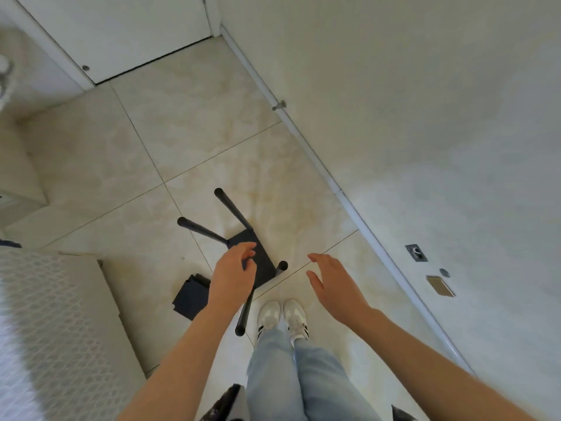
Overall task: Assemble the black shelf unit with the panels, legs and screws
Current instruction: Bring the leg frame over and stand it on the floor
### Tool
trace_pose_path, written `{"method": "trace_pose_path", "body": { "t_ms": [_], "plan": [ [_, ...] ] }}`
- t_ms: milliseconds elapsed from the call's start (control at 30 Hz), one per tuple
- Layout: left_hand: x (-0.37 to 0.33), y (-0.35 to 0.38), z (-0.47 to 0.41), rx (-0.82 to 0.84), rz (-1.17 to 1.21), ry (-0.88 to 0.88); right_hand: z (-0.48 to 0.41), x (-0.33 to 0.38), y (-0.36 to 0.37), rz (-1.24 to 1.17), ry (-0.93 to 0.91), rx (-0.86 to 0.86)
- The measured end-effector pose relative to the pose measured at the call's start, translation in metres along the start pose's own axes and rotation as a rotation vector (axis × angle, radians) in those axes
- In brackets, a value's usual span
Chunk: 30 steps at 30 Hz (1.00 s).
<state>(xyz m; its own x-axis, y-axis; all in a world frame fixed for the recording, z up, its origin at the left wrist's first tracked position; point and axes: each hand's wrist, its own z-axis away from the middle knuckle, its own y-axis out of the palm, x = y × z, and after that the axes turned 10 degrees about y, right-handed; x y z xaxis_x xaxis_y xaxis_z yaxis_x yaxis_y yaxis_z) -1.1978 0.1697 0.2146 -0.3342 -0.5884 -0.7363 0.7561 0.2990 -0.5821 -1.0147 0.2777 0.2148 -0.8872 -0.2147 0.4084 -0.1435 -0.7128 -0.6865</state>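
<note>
A black shelf panel (263, 262) lies upside down on the tiled floor with several black legs pointing up: one far (232, 209), one to the left (202, 230), one near my feet (245, 311) and a short-looking one at the right (281, 266). My left hand (232, 276) hovers over the panel's near left part, fingers loosely curled, holding nothing. My right hand (332, 287) is spread open in the air to the right of the panel, apart from it. A second black panel (190, 296) lies flat on the floor to the left.
My feet in white shoes (283, 317) stand just behind the panel. A patterned white surface (54, 329) with a cardboard edge fills the left. The wall and skirting board (343, 192) run along the right, with a door stop (279, 105). A white door (121, 34) is at the far end.
</note>
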Motion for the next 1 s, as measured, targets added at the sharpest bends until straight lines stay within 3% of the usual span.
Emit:
{"method": "trace_pose_path", "body": {
  "t_ms": [267,500,767,1000],
  "plan": [
    [-0.071,-0.010,-0.001,0.201,-0.328,0.348,0.060,-0.007,-0.039,-0.116,0.146,-0.234],
    [-0.114,0.025,0.014,0.326,-0.517,0.557,0.105,-0.052,-0.052,-0.171,0.275,-0.366],
    [-0.179,0.094,0.038,0.415,-0.558,0.736,0.148,-0.126,-0.074,-0.236,0.398,-0.469],
    [-0.261,0.198,0.065,0.526,-0.527,0.905,0.187,-0.217,-0.107,-0.289,0.499,-0.529]
  ]
}}
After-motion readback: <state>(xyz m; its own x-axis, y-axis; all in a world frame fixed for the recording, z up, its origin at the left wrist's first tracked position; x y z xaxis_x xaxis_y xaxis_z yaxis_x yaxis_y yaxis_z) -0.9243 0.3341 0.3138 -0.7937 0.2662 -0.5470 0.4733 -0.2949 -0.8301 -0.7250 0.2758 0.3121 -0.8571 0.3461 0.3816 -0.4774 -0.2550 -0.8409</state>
